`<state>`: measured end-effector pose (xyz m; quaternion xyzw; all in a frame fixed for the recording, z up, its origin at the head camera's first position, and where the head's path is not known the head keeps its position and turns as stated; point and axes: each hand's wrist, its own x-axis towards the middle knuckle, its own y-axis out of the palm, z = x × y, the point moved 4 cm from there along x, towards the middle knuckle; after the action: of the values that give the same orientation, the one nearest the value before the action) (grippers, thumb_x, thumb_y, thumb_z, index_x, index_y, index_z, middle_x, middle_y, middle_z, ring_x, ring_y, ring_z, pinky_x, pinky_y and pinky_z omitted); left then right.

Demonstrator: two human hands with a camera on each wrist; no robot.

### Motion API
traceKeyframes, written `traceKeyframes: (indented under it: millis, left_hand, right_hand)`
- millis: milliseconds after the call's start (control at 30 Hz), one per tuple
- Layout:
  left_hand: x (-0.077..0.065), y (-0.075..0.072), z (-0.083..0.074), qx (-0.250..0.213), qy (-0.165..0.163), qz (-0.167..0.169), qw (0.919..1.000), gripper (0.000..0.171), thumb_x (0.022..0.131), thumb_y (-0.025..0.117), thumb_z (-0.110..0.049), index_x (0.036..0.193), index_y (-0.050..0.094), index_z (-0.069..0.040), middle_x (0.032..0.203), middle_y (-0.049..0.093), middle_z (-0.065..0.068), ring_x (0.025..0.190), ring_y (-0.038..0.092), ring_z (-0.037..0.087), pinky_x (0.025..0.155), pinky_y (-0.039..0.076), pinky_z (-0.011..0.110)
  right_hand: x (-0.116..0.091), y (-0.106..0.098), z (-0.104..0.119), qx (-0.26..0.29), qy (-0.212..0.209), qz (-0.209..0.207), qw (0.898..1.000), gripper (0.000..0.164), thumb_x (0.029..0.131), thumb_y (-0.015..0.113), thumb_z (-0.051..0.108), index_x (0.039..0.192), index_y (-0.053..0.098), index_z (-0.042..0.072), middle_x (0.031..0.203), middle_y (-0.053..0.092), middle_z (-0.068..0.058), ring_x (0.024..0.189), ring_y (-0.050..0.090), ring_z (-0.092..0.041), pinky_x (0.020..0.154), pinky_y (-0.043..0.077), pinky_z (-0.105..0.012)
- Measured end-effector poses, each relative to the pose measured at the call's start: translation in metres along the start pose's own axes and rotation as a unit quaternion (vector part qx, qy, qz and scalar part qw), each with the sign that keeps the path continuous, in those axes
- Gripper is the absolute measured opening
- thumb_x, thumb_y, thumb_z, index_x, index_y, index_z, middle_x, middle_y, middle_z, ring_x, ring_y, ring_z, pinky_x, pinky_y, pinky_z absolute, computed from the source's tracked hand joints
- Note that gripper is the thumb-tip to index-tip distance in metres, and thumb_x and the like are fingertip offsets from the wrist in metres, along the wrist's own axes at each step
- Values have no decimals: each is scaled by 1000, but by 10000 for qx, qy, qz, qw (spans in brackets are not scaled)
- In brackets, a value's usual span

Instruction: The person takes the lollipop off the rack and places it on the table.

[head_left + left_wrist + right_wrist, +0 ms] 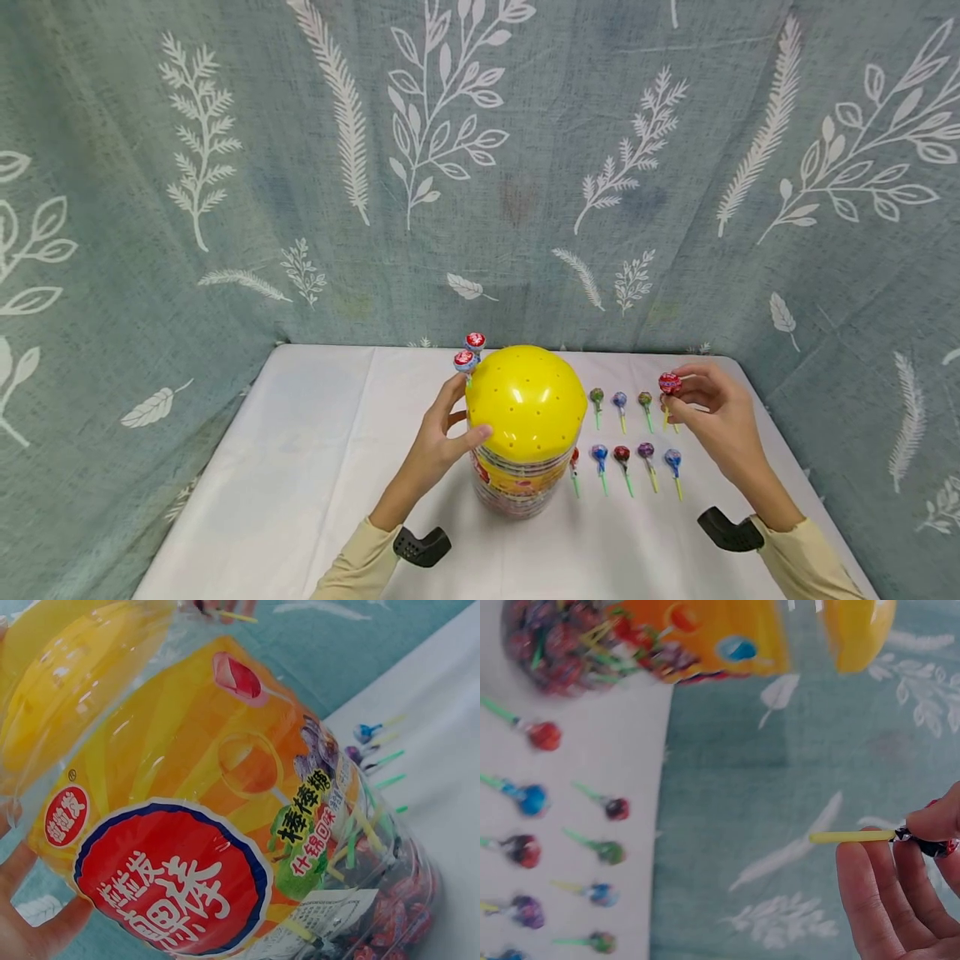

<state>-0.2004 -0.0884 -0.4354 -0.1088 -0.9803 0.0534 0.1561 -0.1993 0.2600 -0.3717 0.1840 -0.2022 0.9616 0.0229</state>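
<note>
A clear plastic candy jar with an orange label stands upright, topped by a yellow dome lid dotted with small holes. My left hand holds the jar by its upper left side, thumb in front and the other fingers partly hidden behind. Two red-topped lollipops show at the dome's far left edge. To the right, my right hand pinches a red-wrapped lollipop at its head, above the table. Its yellow stick points out past the fingers. More wrapped lollipops fill the jar's lower part.
Two rows of lollipops lie on the white table right of the jar: a front row with a blue one at its end, and a back row with a green one nearest the jar. A leaf-patterned curtain surrounds the table's back and sides.
</note>
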Motion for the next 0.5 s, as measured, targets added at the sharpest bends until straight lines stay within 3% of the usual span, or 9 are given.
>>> traceKeyframes:
  millis: [167, 367, 500]
  left_hand:
    - [-1, 3, 0, 68, -114, 57, 9999, 71, 85, 67, -23, 146, 32, -21, 149, 32, 1, 134, 32, 25, 99, 37, 51]
    - [0, 2, -2, 104, -151, -2, 9998, 72, 83, 67, -18, 146, 32, -14, 149, 33, 8, 134, 31, 31, 98, 36, 55]
    - [0, 0, -3, 130, -138, -60, 9998, 71, 84, 67, -22, 146, 32, -18, 149, 33, 4, 135, 31, 28, 98, 37, 53]
  right_hand:
    - [-11, -8, -20, -408, 418, -53, 9983, 32, 84, 64, -5, 114, 53, -2, 90, 62, -18, 72, 65, -12, 58, 55, -28]
    - [-17, -14, -45, -525, 753, -108, 9957, 32, 85, 65, -3, 114, 53, -3, 90, 61, -21, 71, 66, -14, 58, 55, -29]
    - [-20, -16, -61, -608, 1053, -108, 9925, 34, 85, 66, -2, 116, 52, -3, 88, 61, -19, 70, 66, -13, 57, 55, -28]
